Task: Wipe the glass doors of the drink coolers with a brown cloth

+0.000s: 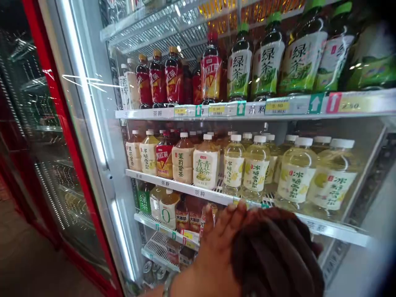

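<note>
My left hand (213,247) reaches up from the bottom, back toward me, a band (168,284) at its wrist. Its fingertips show near the front edge of the middle drink shelf (185,187). A bunched dark brown cloth (275,255) lies against the right side of this hand and covers part of it. The hand seems to hold the cloth, though the grip itself is hidden. My right hand cannot be made out. Beyond the cloth stand bottles of pale yellow drink (256,165) with white caps. Glare streaks suggest glass in front of the shelves.
Green tea bottles (239,68) and red-labelled tea bottles (173,78) stand on the upper shelf, above a price strip (280,106). Smaller bottles (169,208) fill a lower shelf. At left run a red frame (66,123) and a bright light tube (85,78).
</note>
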`<state>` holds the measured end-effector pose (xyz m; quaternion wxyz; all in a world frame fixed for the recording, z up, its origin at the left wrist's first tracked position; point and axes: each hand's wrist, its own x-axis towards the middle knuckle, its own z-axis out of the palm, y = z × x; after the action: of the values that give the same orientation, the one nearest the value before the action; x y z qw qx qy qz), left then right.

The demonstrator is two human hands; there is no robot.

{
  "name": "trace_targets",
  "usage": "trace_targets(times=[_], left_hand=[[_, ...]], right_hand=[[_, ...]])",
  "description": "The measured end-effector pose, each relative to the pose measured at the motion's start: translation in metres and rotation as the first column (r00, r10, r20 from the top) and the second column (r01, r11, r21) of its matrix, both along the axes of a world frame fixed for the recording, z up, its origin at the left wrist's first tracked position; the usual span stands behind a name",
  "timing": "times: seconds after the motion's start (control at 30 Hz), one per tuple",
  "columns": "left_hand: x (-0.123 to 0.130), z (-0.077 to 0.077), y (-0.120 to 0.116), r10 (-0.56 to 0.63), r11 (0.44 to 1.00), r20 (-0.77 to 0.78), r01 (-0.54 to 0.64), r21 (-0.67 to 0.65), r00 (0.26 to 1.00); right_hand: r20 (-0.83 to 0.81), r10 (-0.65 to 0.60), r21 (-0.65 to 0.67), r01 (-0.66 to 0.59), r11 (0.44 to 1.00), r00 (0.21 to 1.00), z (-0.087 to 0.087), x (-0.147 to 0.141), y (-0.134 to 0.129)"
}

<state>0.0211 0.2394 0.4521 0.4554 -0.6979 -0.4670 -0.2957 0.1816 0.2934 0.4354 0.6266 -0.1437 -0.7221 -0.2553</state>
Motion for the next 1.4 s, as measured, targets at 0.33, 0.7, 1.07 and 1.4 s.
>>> trace_targets(times=[0.33, 0.7, 1.07, 1.4], left_hand=[[-0.01, 0.057, -0.015, -0.023, 0.992, 0.079, 0.033, -0.124, 0.997], [-0.042, 0.17, -0.007, -0.042, 0.991, 0.173, 0.063, -0.121, 0.984], [-0.078, 0.153, -0.015, -0.187, 0.981, 0.087, 0.19, -0.036, 0.979], [-0.154, 0.2, -0.03, -0.185, 0.981, 0.17, 0.193, -0.03, 0.968]], right_hand=[[0.077, 0.055, -0.102, -0.047, 0.994, 0.996, 0.074, -0.011, -0.018], [-0.086, -0.032, -0.073, 0.026, 0.997, 0.996, 0.186, -0.062, -0.021], [0.005, -0.1, -0.083, 0.1, 0.991, 0.995, 0.153, -0.075, -0.027], [-0.061, -0.105, -0.056, 0.101, 0.993, 0.993, 0.209, -0.169, -0.036]])
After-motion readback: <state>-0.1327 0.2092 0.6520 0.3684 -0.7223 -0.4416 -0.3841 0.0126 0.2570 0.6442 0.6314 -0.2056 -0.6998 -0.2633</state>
